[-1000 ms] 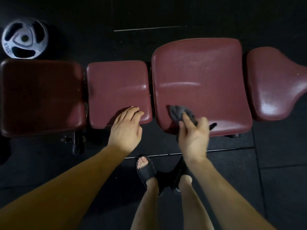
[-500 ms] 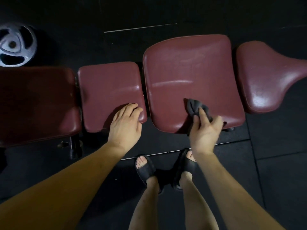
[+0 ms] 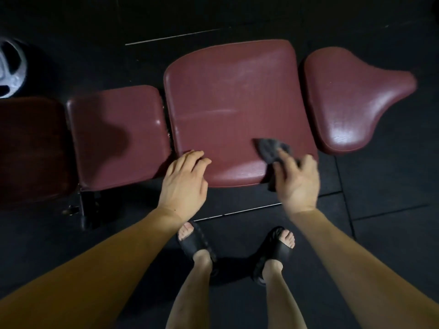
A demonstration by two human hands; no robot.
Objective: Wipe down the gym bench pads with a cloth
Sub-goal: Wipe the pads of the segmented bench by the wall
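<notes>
- Head view: cloth (image 3: 270,148), dark grey and bunched, lies on the near right part of the large pad (image 3: 232,110), one end hanging over the near edge.
- Right hand (image 3: 298,184) presses the cloth to the pad, fingers curled over it; blurred.
- Left hand (image 3: 184,181) rests on the near left corner of the same pad, fingers straight and slightly apart, holding nothing.
- Small pad (image 3: 116,134) sits just left; tapered pad (image 3: 351,98) just right.
- Weight plate (image 3: 9,67) lies on the floor, far left.

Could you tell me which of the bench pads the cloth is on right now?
The largest pad, second from the right; the cloth lies near its front right corner.
</notes>
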